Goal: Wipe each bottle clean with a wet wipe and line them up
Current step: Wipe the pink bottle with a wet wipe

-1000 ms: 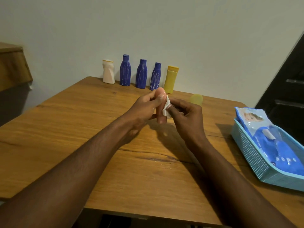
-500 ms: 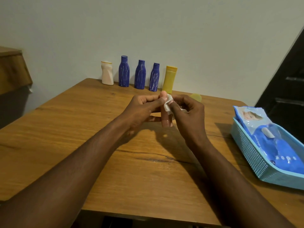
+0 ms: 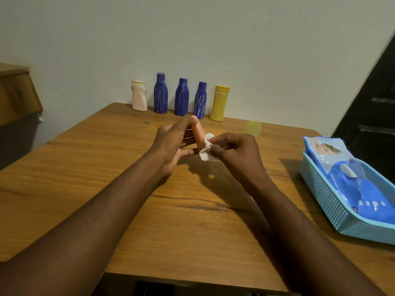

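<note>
My left hand (image 3: 173, 144) holds a small orange bottle (image 3: 198, 135) upright above the middle of the wooden table (image 3: 106, 189). My right hand (image 3: 237, 154) pinches a white wet wipe (image 3: 206, 149) against the bottle's lower right side. Along the wall stands a row of bottles: a cream one (image 3: 139, 95), three dark blue ones (image 3: 160, 93) (image 3: 181, 97) (image 3: 200, 100) and a yellow one (image 3: 220, 103). A round pale yellow item (image 3: 253, 128) sits to the right of the row, behind my right hand.
A light blue plastic basket (image 3: 333, 208) at the table's right edge holds a blue pack of wet wipes (image 3: 350, 178). A brown cabinet (image 3: 17, 92) stands at the far left. A dark door (image 3: 376, 107) is at the right.
The wipe has slid from the bottle's top down to its lower side. More of the orange bottle shows now, tilted slightly left in my left hand.
</note>
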`<state>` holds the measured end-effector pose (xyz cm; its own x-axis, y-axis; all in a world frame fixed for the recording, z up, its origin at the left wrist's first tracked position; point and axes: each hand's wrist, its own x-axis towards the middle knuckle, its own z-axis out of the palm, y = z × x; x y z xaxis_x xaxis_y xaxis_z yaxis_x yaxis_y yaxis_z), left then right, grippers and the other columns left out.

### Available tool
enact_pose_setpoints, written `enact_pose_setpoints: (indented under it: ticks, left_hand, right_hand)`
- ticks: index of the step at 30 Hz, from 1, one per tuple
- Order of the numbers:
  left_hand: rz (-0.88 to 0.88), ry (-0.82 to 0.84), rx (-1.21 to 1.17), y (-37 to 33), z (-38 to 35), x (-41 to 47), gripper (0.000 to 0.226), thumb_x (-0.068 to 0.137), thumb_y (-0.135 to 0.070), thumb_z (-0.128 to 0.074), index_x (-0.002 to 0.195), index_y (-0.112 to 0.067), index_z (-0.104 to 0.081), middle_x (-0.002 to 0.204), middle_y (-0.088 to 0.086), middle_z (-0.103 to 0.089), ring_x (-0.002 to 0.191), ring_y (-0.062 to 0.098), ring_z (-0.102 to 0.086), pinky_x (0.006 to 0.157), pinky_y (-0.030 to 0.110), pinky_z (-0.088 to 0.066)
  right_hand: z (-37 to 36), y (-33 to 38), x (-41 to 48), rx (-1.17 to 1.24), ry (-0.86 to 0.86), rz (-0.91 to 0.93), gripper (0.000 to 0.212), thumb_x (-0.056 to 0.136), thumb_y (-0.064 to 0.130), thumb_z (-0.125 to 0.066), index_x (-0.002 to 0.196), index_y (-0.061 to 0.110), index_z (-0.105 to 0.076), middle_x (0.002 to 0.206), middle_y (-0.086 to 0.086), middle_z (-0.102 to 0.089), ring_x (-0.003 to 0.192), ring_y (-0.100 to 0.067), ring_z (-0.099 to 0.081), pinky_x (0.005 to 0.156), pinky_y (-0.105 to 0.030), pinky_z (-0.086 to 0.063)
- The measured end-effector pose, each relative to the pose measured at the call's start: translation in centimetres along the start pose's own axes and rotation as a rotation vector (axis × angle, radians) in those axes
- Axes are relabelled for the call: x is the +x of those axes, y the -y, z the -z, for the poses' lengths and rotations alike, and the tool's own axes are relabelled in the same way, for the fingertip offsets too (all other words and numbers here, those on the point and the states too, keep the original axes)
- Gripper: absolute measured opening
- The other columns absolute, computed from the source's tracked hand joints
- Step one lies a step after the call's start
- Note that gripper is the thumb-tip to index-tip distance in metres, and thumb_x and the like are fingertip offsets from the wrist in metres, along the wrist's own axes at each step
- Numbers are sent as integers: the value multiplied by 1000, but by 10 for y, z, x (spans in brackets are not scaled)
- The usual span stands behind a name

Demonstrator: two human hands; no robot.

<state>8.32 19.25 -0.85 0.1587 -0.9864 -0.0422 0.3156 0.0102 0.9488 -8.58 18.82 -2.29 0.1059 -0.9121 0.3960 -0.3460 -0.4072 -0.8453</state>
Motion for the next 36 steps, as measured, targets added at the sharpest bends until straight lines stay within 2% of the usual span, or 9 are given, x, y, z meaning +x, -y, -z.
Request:
enact_pose_setpoints:
  ticks: [3, 8, 11, 18, 20, 25, 29, 33, 36]
  left_hand:
    - [23, 37, -28, 0, -1, 1, 28, 95, -28, -71, 116, -13, -62, 122, 15, -71, 117, 33, -69, 99, 56, -58]
    - [43, 218, -22, 2, -5, -4, 29, 101, -21, -61, 124, -3, -65, 119, 19, -74, 116, 32, -71, 97, 53, -60]
    - [60, 340, 24, 2, -6, -6, 31, 102, -24, -60, 126, -6, -68, 119, 17, -76, 117, 30, -71, 98, 52, -60]
    - [96, 415, 71, 2, -9, -8, 32, 101, -26, -63, 128, -9, -67, 118, 13, -77, 118, 30, -71, 97, 52, -60]
    - [99, 390, 41, 1, -9, -8, 36, 100, -26, -65, 131, -8, -66, 120, 14, -76, 117, 31, -71, 95, 52, -61]
    - [79, 260, -113, 1, -5, -3, 32, 101, -20, -65, 128, -5, -62, 116, 16, -78, 109, 30, -76, 89, 52, -63]
    - [69, 197, -164, -1, -3, 0, 24, 100, -19, -67, 120, -7, -62, 116, 19, -77, 108, 32, -76, 86, 52, -64]
    - [88, 264, -119, -1, -3, -3, 28, 100, -20, -67, 123, -5, -64, 118, 18, -77, 113, 33, -74, 95, 56, -61]
    - [110, 392, 1, 0, -3, -7, 32, 98, -22, -67, 127, -6, -68, 118, 14, -77, 115, 31, -73, 93, 51, -62]
  right_hand:
    - [-1, 2, -2, -4, -5, 21, 14, 88, 15, -75, 100, 16, -81, 100, 7, -76, 91, -10, -67, 80, -36, -60]
    - [2, 6, -3, 59, -73, 71, 14, 93, 21, -69, 103, 19, -79, 95, 8, -76, 92, -9, -68, 83, -39, -60]
    - [4, 5, -1, 88, -124, 85, 16, 97, 22, -66, 108, 19, -76, 98, 7, -75, 97, -9, -68, 87, -40, -59]
    - [6, 4, 2, 117, -202, 78, 18, 102, 18, -58, 111, 22, -73, 102, 13, -73, 97, -2, -66, 81, -21, -54]
    - [6, 5, 1, 113, -179, 76, 17, 101, 19, -59, 110, 24, -73, 100, 15, -72, 96, -1, -66, 82, -23, -55]
    - [9, 7, 0, 76, -81, 38, 17, 96, 15, -63, 105, 16, -78, 94, 6, -75, 92, -11, -68, 87, -45, -59]
    - [13, 9, -2, 64, -46, 62, 17, 93, 12, -65, 100, 14, -80, 91, 5, -76, 88, -16, -67, 82, -45, -58]
    - [13, 10, -2, 59, -72, 79, 17, 94, 12, -67, 106, 14, -79, 98, 4, -76, 95, -14, -68, 87, -44, -59]
    - [14, 8, -1, 77, -138, 95, 17, 96, 14, -67, 109, 15, -78, 103, 5, -76, 101, -12, -67, 92, -45, -57]
